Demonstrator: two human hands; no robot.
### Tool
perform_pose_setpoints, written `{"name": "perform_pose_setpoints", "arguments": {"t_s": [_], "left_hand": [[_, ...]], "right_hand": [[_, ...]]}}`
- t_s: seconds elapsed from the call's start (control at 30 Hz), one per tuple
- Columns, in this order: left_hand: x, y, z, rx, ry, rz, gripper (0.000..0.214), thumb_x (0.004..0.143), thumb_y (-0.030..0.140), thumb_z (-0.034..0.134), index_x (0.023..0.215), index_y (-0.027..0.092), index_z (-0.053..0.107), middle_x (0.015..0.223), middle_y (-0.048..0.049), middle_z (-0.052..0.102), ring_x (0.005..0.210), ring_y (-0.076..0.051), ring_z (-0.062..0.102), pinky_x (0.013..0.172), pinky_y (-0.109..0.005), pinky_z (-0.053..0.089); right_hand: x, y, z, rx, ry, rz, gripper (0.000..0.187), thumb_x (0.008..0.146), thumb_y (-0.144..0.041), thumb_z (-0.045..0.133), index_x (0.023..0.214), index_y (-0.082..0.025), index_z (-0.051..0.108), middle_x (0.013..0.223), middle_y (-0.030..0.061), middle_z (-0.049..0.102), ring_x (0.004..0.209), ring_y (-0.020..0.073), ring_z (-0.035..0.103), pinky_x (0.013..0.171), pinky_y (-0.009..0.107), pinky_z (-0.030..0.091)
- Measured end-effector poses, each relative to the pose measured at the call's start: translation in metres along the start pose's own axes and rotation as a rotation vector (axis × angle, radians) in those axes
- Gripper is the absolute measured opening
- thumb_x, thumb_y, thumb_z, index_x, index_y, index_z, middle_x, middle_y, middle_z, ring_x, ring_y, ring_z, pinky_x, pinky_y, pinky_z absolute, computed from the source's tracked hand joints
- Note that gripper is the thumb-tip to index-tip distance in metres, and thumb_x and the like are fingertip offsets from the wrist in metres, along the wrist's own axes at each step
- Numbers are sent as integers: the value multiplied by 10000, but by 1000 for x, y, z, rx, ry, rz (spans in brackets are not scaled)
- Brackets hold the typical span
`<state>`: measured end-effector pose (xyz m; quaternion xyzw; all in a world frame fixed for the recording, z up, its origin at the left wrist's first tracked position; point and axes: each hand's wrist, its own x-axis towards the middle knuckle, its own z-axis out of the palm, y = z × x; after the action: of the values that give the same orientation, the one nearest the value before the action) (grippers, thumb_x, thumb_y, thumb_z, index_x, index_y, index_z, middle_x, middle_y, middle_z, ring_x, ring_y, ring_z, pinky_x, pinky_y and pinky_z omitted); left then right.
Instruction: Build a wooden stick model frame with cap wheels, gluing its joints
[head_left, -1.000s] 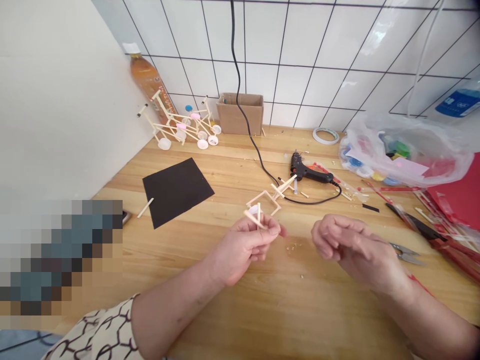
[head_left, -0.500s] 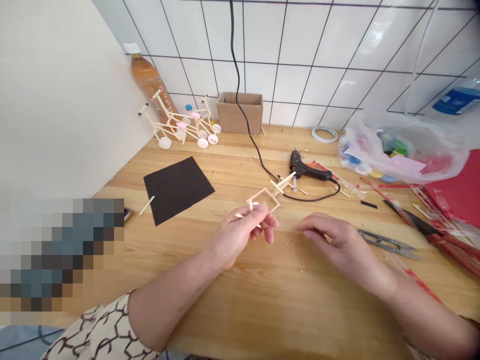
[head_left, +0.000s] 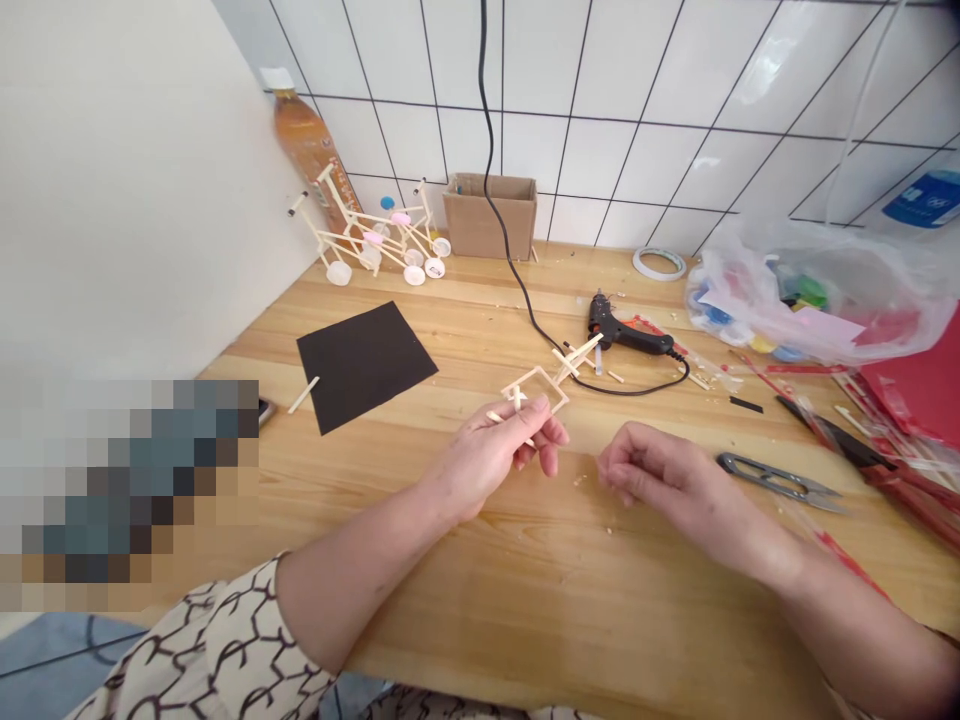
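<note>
My left hand (head_left: pixel 506 450) is closed around thin pale wooden sticks (head_left: pixel 517 400), their ends poking out above the thumb. Right behind the fingers is a small rectangular wooden stick frame (head_left: pixel 538 372) with crossed sticks at its far end; whether it joins the held sticks I cannot tell. To the right, my right hand (head_left: pixel 660 480) hovers low over the table with thumb and fingertips pressed together. Anything between those fingertips is too small to make out. Small clear scraps (head_left: pixel 579 481) lie on the wood between the hands.
A black glue gun (head_left: pixel 630 335) with its cord lies behind the frame. Grey thread snips (head_left: pixel 780 482) are beside my right hand. Black sheet (head_left: pixel 367 365), stick bicycle models (head_left: pixel 375 240), cardboard box (head_left: pixel 491 220), tape roll (head_left: pixel 659 263) and plastic bag (head_left: pixel 825 300) stand farther back.
The fingers of my right hand have curled in more, and the thumb now presses against them. My left hand keeps its hold on the sticks. The whole view has shifted slightly.
</note>
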<state>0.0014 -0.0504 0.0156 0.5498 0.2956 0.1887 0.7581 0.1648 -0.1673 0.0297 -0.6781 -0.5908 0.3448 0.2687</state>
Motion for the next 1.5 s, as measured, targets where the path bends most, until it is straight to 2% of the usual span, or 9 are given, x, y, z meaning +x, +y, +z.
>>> {"name": "perform_pose_setpoints", "arguments": {"t_s": [0.1, 0.2, 0.4, 0.53, 0.77, 0.97, 1.17, 1.33, 1.5], "left_hand": [[0, 0, 0, 1, 6, -8, 390, 847, 463, 496, 671, 142, 630, 536, -33, 600, 534, -113, 492, 520, -236, 292], [0, 0, 0, 3, 17, -15, 392, 826, 481, 521, 669, 139, 633, 531, -33, 598, 530, -113, 489, 518, -236, 289], [-1, 3, 2, 8, 3, -38, 413, 823, 506, 521, 663, 138, 619, 513, -33, 590, 532, -114, 485, 526, -235, 293], [-1, 3, 2, 5, 11, -35, 413, 821, 505, 527, 663, 136, 622, 518, -36, 594, 540, -116, 488, 528, -235, 295], [0, 1, 0, 2, 10, 4, 405, 851, 475, 494, 678, 137, 635, 536, -38, 603, 540, -114, 497, 520, -237, 294], [1, 1, 0, 2, 6, -9, 417, 832, 503, 511, 669, 139, 631, 530, -35, 598, 530, -114, 492, 513, -239, 291], [2, 1, 0, 21, 22, 4, 408, 855, 471, 487, 669, 139, 634, 531, -37, 600, 526, -112, 491, 510, -238, 294], [1, 3, -2, 27, 41, 21, 414, 861, 472, 477, 672, 142, 640, 528, -33, 596, 522, -113, 491, 511, -239, 294], [2, 3, -2, 16, 41, 29, 423, 837, 508, 496, 670, 146, 636, 518, -21, 579, 522, -113, 484, 508, -240, 296]], "right_hand": [[-8, -6, 4, 27, -204, 16, 95, 830, -176, 470, 740, -200, 488, 662, -33, 511, 614, 108, 466, 562, 222, 386], [-15, -9, 16, -51, -347, -57, 118, 797, -91, 480, 761, -199, 514, 732, -25, 548, 683, 110, 496, 623, 223, 401], [-24, -16, 33, -338, -432, -249, 186, 816, -28, 408, 747, -184, 482, 820, 20, 542, 755, 142, 495, 667, 261, 402], [-21, -13, 24, -335, -378, -274, 189, 818, -30, 380, 754, -199, 435, 789, 9, 522, 702, 131, 472, 637, 252, 395], [-1, 3, 2, -188, -61, -118, 112, 860, -139, 419, 799, -205, 486, 707, -11, 539, 625, 118, 477, 583, 238, 391], [6, 6, 17, -264, -44, -272, 144, 849, -91, 430, 814, -184, 533, 783, 34, 579, 708, 140, 524, 645, 259, 427], [10, 12, 28, -532, 20, -369, 205, 837, -66, 379, 723, -169, 515, 725, 75, 553, 659, 177, 497, 595, 305, 424], [10, 3, 28, -415, 16, -327, 170, 846, -73, 364, 764, -177, 472, 709, 49, 548, 623, 154, 489, 577, 283, 433], [16, -1, 42, -394, 5, -422, 206, 846, -40, 356, 919, -154, 511, 843, 87, 580, 760, 172, 534, 676, 304, 477]]}}
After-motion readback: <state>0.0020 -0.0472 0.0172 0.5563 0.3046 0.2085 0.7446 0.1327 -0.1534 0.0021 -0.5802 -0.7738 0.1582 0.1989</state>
